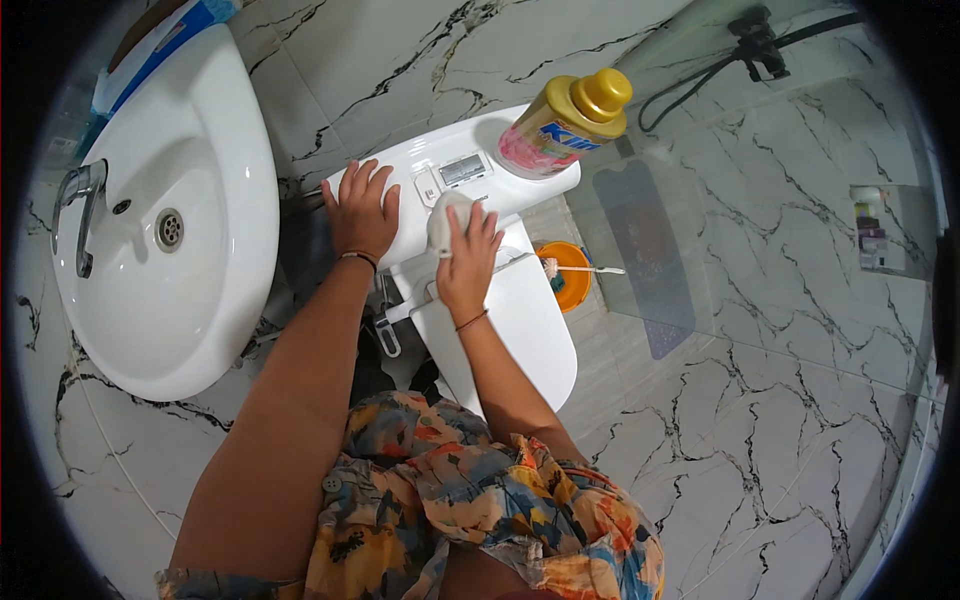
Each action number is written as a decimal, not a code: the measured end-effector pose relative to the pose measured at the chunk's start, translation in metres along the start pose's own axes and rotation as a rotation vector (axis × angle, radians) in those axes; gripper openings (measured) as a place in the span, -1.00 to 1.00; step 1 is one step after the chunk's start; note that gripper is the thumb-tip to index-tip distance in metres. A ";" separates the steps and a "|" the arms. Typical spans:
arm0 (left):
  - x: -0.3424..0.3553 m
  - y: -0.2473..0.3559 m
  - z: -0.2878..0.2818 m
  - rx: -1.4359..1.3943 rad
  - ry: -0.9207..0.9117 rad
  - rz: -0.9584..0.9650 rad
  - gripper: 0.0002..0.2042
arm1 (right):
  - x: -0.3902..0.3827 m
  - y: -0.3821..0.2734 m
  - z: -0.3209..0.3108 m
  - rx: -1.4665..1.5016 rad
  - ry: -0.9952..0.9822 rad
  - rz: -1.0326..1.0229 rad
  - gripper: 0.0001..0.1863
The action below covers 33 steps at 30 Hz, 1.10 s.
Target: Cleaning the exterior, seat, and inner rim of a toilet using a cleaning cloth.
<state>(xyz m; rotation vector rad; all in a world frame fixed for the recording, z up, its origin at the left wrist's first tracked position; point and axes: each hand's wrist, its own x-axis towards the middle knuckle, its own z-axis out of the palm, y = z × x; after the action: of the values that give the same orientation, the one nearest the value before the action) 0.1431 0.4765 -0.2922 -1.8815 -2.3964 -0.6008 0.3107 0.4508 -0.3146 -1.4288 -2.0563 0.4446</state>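
Observation:
My left hand (364,212) lies flat with fingers spread on the left end of the white toilet tank lid (400,240). My right hand (470,262) holds a bunched, pale grey-white cloth (448,224) against the front of the tank, with thumb and fingers over it. Between and beyond the hands, a flush button panel (462,169) is set into the lid. On the lid's right end stands a large pink bottle with a gold cap (601,95). Below my right wrist is the closed white toilet seat cover (525,340).
A white washbasin (255,200) with a chrome faucet (92,205) is on the left. An orange bucket (577,296) holding a white-handled brush (595,268) stands right of the toilet. Farther right are a glass panel (690,200) and a grey mat (640,250).

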 end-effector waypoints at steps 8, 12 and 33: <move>0.000 0.000 0.002 -0.012 0.039 -0.004 -0.72 | 0.019 0.004 -0.008 -0.053 -0.025 -0.065 -0.29; -0.001 -0.001 0.004 -0.039 0.066 0.012 -0.71 | 0.038 0.019 -0.024 -0.158 0.097 0.010 -0.33; -0.001 -0.004 0.006 -0.330 0.142 -0.015 -0.76 | -0.118 0.011 -0.012 0.782 -0.450 0.537 -0.63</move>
<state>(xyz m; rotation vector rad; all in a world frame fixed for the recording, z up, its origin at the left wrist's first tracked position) 0.1408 0.4767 -0.2990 -1.8544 -2.3382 -1.1519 0.3554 0.3448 -0.3443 -1.4096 -1.4505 1.7017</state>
